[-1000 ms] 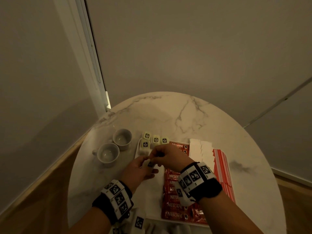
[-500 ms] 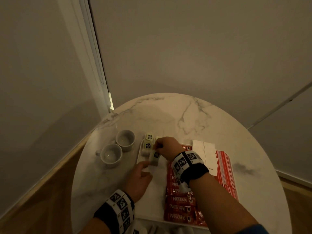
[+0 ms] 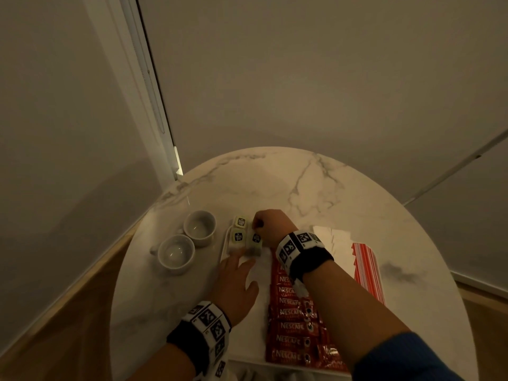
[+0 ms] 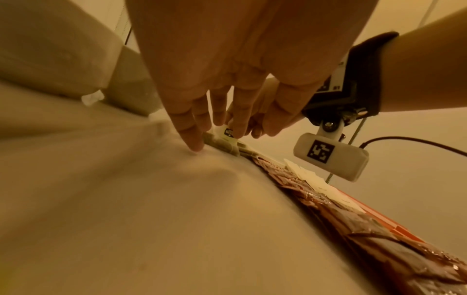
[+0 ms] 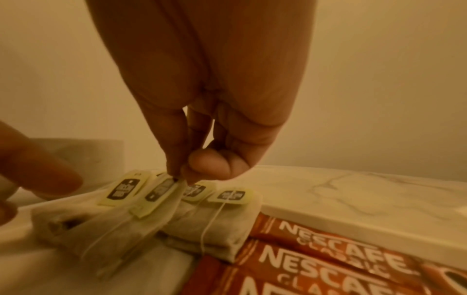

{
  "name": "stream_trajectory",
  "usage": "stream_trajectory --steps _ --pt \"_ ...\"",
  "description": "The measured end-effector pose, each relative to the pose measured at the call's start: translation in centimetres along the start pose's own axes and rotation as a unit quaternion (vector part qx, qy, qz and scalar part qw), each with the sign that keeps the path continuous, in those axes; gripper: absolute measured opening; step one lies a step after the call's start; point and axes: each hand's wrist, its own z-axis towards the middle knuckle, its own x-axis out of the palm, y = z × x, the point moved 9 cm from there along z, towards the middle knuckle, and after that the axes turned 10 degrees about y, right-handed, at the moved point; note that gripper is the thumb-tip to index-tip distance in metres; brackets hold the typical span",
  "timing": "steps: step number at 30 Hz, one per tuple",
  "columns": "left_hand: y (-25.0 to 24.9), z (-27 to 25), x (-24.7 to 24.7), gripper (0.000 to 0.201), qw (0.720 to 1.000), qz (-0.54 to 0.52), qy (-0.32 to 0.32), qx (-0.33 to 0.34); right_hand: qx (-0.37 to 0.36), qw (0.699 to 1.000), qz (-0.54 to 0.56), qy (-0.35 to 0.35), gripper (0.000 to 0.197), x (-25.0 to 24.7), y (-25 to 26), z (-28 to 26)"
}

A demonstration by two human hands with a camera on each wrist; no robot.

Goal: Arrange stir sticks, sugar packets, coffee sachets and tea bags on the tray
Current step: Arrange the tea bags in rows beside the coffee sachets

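Right hand (image 5: 202, 111) pinches the top edge of a tea bag (image 5: 141, 211), lowering it beside its neighbours at the tray's (image 3: 261, 270) far corner. Left hand (image 3: 236, 287), fingers relaxed and gripping nothing, rests just before them, likely to steady the row.

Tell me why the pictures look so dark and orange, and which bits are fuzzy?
Head view: dim room light, the round table bulging from the wide lens. Left wrist view: orange cast, the tray smeared and soft. Right wrist view: also orange, the tea bags and coffee sachets fairly sharp, the left hand a blur at the edge.
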Motion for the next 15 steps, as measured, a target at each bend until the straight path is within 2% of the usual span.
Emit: stream_trajectory --steps 15 --pt "0.86 0.19 0.23 0.048 0.999 -0.018 0.018 -0.023 0.001 1.0 -0.005 -0.008 0.019 0.45 -0.29 0.4"
